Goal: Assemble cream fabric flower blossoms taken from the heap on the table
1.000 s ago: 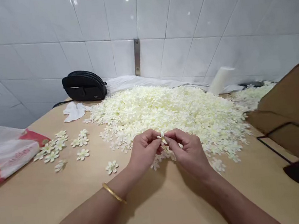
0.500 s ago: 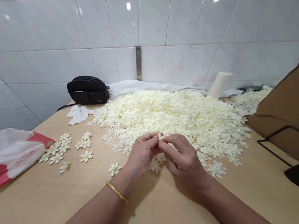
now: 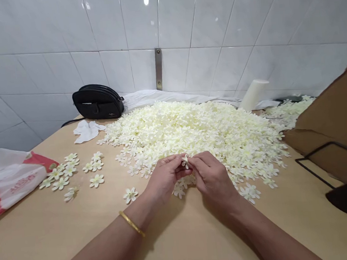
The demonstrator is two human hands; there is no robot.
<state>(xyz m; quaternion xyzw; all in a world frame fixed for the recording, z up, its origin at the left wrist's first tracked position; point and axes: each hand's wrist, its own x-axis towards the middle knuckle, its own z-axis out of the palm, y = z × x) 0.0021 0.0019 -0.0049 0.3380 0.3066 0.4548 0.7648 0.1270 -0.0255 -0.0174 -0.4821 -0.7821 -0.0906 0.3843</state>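
Note:
A small white artificial flower (image 3: pixel 185 160) is pinched between the fingertips of both hands, partly hidden by them. My left hand (image 3: pixel 163 176), with a gold bangle at the wrist, is closed on its left side. From the right, my right hand (image 3: pixel 214 177) is closed on the same flower. Both hands are just in front of a large heap of pale cream artificial flowers (image 3: pixel 188 124). A single flower (image 3: pixel 130 195) lies on the table left of my left wrist, and another small cluster of flowers (image 3: pixel 249 192) lies right of my right hand.
Several separate flowers (image 3: pixel 60 183) lie on the wooden table (image 3: pixel 185 237) at left, beside a white and red plastic bag (image 3: pixel 13 181). Behind are a black pouch (image 3: pixel 98 103), crumpled tissue (image 3: pixel 87 131) and a white cone (image 3: pixel 253 94). A cardboard box (image 3: pixel 335 115) and black wire frame (image 3: pixel 319 174) stand right.
The flower between my fingertips has turned, and more of its petals show. My right hand's fingers have drawn closer together. The whole view has shifted slightly.

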